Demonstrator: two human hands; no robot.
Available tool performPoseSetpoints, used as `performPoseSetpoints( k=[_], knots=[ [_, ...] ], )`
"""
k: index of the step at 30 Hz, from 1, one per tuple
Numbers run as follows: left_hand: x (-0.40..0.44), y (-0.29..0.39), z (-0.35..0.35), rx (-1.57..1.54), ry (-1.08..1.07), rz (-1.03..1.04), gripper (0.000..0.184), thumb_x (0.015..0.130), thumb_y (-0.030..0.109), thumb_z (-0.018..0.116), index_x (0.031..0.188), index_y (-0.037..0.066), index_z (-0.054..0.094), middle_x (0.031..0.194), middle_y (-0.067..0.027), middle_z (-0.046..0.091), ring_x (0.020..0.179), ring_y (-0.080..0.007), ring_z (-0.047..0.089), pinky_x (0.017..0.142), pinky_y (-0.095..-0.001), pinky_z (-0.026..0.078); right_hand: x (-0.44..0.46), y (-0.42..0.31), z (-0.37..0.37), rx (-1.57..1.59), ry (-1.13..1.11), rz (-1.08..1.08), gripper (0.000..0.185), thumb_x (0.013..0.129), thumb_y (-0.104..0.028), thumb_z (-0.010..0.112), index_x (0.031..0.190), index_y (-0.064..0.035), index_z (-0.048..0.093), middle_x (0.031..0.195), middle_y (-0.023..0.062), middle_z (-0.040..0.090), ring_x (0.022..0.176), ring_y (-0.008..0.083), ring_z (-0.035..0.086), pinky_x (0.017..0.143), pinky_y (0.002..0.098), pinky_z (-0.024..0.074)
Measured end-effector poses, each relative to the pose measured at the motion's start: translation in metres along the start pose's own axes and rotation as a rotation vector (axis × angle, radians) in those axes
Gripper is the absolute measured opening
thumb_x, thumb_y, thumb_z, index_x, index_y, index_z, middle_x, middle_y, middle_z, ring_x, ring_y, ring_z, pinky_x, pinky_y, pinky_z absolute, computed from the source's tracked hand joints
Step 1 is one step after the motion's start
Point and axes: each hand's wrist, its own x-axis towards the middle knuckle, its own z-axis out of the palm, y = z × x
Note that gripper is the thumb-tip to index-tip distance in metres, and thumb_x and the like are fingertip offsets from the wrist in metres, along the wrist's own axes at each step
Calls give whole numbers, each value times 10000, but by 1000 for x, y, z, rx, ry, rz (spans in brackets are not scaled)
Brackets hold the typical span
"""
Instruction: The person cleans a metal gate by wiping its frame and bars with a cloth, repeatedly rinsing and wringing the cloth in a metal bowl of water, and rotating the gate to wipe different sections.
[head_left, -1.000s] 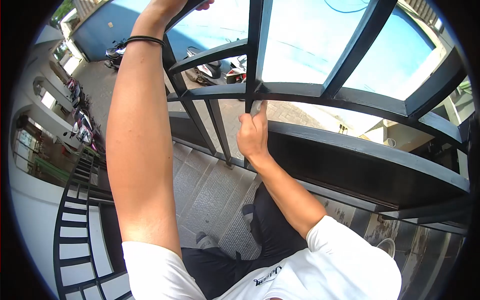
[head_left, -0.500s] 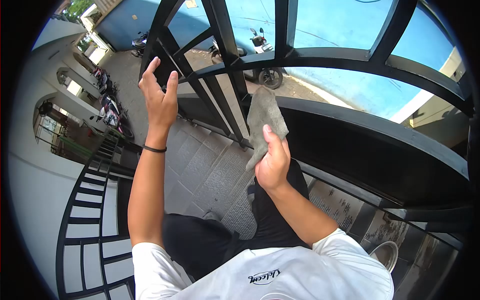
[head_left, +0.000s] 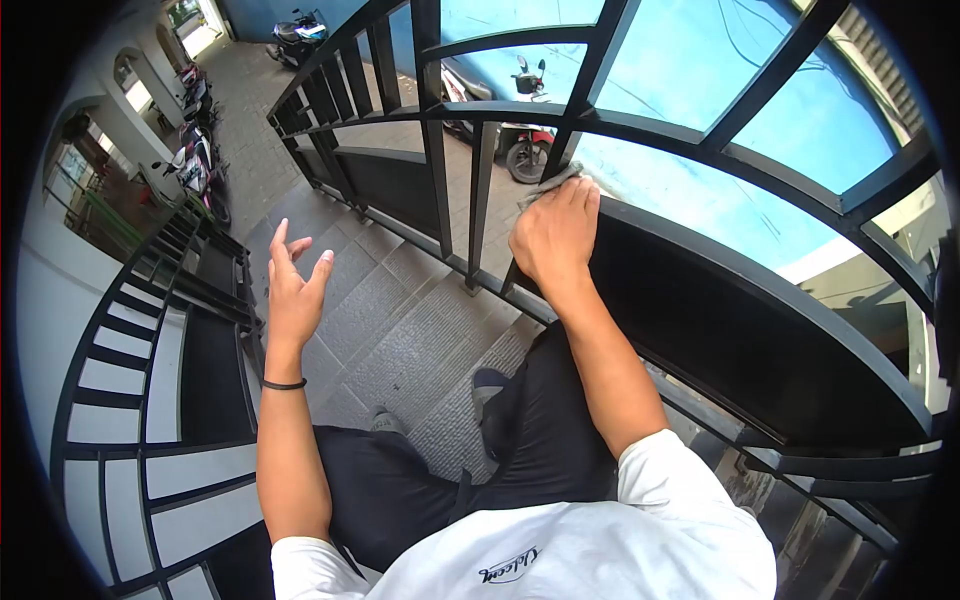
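A grey cloth (head_left: 548,186) is bunched under my right hand (head_left: 556,232), whose fingers wrap round it against an upright bar of the black metal railing (head_left: 650,138). Part of the cloth sticks out above and left of the fingers; the rest is hidden by the hand. My left hand (head_left: 296,290), with a dark band at the wrist, hangs in the air over the steps, fingers apart and holding nothing. It touches neither the cloth nor the railing.
Grey tiled steps (head_left: 375,330) run down beneath my feet. A solid black panel (head_left: 740,330) fills the railing's lower part on the right. Another black railing (head_left: 150,370) stands on the left. Beyond are parked motorcycles (head_left: 528,150) and a blue wall (head_left: 660,85).
My left hand has come down from the railing's top and stands free. My right hand, which held the cloth up off the bar half a second ago, now presses it to the railing.
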Motion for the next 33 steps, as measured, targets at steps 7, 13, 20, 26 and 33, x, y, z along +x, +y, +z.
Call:
performPoseSetpoints(
  k=[7, 13, 20, 26, 33],
  knots=[
    [-13, 10, -20, -85, -125, -88, 830, 908, 296, 693, 1540, 44, 220, 1293, -239, 572, 1229, -367, 535, 1049, -446, 419, 32, 26, -58, 497, -378, 242, 427, 879, -299, 454, 872, 18, 740, 919, 270, 706, 903, 388, 684, 906, 448, 440],
    [-27, 11, -35, -29, -131, -45, 869, 898, 304, 699, 1553, 46, 190, 1313, -267, 549, 1265, -389, 499, 1056, -466, 412, 14, 61, -142, 1870, 108, 676, 300, 943, -237, 522, 988, 35, 641, 888, 88, 660, 854, 191, 635, 809, 330, 494],
    [-33, 13, -44, 51, -127, 8, 900, 904, 290, 699, 1570, 53, 142, 1344, -303, 497, 1298, -394, 464, 1086, -473, 378, 44, 59, -163, -43, 573, -44, 403, 840, -205, 539, 1095, 93, 634, 1212, 255, 628, 1165, 389, 579, 1049, 474, 410],
    [-39, 19, -49, 29, -173, -24, 921, 893, 286, 708, 1566, 31, 134, 1353, -315, 490, 1313, -402, 445, 1104, -476, 354, 75, 33, -106, -249, 93, -37, 434, 818, -228, 468, 1040, 59, 706, 1126, 228, 686, 1134, 358, 616, 1055, 482, 372],
    [-43, 17, -52, 82, -182, 22, 948, 876, 383, 703, 1556, 4, 162, 1349, -303, 513, 1315, -412, 449, 1095, -520, 350, 72, 29, -115, -175, -68, 32, 386, 807, -244, 499, 980, -1, 743, 1098, 202, 701, 1052, 319, 644, 902, 453, 415]
  ],
)
